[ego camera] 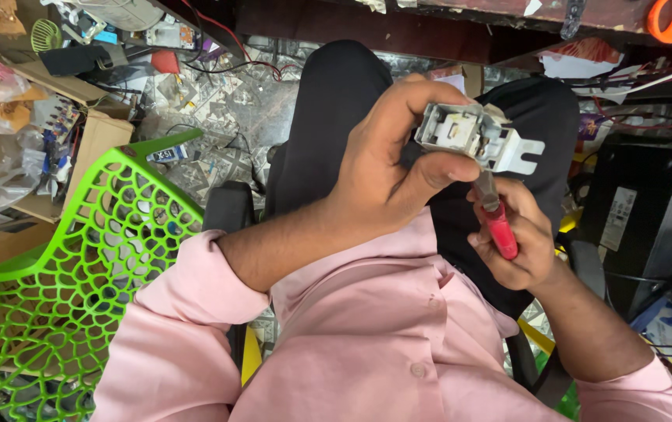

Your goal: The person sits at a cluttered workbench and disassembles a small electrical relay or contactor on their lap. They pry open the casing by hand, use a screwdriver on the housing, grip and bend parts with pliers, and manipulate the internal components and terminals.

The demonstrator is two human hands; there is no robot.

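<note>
Item: small grey-white plastic switch block with a slotted tab [477, 137], held above the lap, long axis running left to right; left hand [391, 168] fingers pinch it from above and below. Right hand [520, 238], just beneath, fingers wrapped round a red-handled screwdriver [496, 211] pointing up into the block's underside. Surroundings: green lattice plastic chair [78, 258], cluttered floor.

One head-worn camera is looking steeply down the person's own front, close enough that the pink shirt [367, 344] is filling the lower frame. It is facing past both raised hands to the lap and the cluttered floor [226, 109] beyond, with a green lattice chair [62, 266] sitting at the left edge.
</note>
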